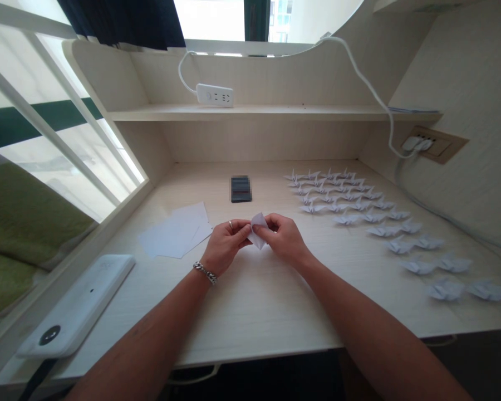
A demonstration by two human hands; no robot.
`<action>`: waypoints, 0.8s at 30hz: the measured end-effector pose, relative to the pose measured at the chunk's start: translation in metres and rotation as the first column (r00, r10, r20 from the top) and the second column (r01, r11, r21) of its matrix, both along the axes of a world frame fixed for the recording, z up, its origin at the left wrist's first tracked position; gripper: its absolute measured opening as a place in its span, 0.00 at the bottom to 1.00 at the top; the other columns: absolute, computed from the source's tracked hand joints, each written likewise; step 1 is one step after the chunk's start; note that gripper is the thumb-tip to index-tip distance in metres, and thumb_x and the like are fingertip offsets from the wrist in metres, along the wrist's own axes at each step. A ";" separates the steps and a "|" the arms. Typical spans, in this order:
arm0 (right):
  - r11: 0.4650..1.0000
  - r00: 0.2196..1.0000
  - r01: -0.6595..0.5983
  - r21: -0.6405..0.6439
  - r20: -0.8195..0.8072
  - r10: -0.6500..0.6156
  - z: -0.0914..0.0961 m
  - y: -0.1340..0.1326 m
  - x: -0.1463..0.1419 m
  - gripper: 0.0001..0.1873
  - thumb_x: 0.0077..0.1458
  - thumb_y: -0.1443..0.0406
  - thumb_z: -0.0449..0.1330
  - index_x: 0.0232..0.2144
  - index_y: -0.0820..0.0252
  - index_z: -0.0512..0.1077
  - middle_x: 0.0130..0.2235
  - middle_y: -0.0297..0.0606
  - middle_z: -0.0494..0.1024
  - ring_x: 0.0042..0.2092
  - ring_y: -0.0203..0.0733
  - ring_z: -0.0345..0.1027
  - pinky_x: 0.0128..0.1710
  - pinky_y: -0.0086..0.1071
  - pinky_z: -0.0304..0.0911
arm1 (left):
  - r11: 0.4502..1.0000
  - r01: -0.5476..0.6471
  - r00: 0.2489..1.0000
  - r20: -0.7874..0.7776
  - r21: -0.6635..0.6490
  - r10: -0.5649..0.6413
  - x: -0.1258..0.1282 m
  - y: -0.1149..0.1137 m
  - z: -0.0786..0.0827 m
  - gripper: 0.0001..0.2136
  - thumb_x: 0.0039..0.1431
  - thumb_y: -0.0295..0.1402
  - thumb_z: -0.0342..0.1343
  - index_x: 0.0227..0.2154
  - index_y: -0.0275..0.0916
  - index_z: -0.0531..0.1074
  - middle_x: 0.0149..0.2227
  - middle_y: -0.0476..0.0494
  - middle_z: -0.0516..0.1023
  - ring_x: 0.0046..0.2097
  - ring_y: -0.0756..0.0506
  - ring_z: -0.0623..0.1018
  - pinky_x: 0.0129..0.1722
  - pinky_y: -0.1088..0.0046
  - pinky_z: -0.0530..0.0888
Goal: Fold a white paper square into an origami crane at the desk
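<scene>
A small partly folded white paper [258, 229] is pinched between both my hands over the middle of the pale wooden desk [259, 301]. My left hand [225, 244], with a ring and a chain bracelet, grips its left side. My right hand [284, 238] grips its right side, fingers curled. A loose stack of flat white paper sheets [176, 233] lies to the left of my hands. Rows of several finished white paper cranes [359, 209] cover the desk's right side.
A dark phone [241, 189] lies flat behind my hands. A white flat device [78, 305] sits at the front left edge. A white power strip [215, 95] rests on the shelf, and a cable [371, 92] runs to a wall socket [432, 145] at right.
</scene>
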State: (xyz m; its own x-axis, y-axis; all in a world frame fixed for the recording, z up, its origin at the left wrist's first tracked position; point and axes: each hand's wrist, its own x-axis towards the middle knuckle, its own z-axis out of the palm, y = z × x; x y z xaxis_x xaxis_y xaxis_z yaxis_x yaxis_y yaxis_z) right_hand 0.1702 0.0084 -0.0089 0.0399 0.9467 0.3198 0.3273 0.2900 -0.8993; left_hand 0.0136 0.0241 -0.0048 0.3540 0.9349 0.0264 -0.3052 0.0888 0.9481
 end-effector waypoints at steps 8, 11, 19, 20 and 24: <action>0.995 0.992 -0.085 -0.047 -0.101 0.080 -0.005 0.003 0.000 0.13 0.49 0.57 0.62 0.30 0.62 0.74 0.27 0.34 0.75 0.29 0.37 0.67 0.28 0.29 0.60 | 0.999 -0.035 0.999 -0.013 -0.033 0.035 -0.002 0.001 -0.001 0.13 0.42 0.34 0.69 0.31 0.32 0.77 0.28 0.44 0.78 0.30 0.51 0.75 0.33 0.74 0.73; 0.997 0.993 -0.069 -0.041 -0.097 0.065 -0.004 0.003 0.001 0.13 0.49 0.57 0.63 0.29 0.62 0.74 0.26 0.34 0.75 0.28 0.37 0.66 0.28 0.29 0.60 | 0.999 -0.013 1.000 -0.005 -0.033 0.013 -0.002 0.001 0.000 0.13 0.43 0.35 0.69 0.31 0.31 0.78 0.28 0.44 0.78 0.31 0.50 0.75 0.35 0.73 0.73; 0.997 0.994 -0.076 -0.031 -0.078 0.073 -0.001 0.000 0.000 0.13 0.48 0.57 0.63 0.29 0.62 0.74 0.26 0.34 0.75 0.28 0.37 0.65 0.28 0.29 0.59 | 0.998 0.005 1.000 0.022 -0.062 -0.004 -0.003 0.001 0.001 0.13 0.44 0.36 0.68 0.28 0.31 0.77 0.28 0.44 0.77 0.31 0.51 0.75 0.36 0.72 0.74; 0.997 0.994 -0.079 -0.026 -0.075 0.077 -0.001 0.000 0.000 0.13 0.48 0.57 0.63 0.29 0.62 0.74 0.26 0.34 0.75 0.29 0.37 0.65 0.28 0.29 0.59 | 0.998 0.005 1.000 0.013 -0.056 -0.004 -0.003 0.001 0.001 0.13 0.44 0.36 0.68 0.28 0.31 0.77 0.28 0.44 0.77 0.31 0.51 0.75 0.36 0.72 0.74; 0.998 0.998 -0.057 -0.005 -0.027 0.057 0.000 -0.001 0.000 0.12 0.49 0.58 0.62 0.28 0.62 0.74 0.26 0.33 0.75 0.29 0.36 0.65 0.29 0.29 0.59 | 0.999 -0.010 0.998 -0.056 -0.030 0.008 -0.003 0.001 0.000 0.14 0.45 0.38 0.67 0.29 0.31 0.77 0.28 0.43 0.77 0.31 0.50 0.75 0.36 0.72 0.73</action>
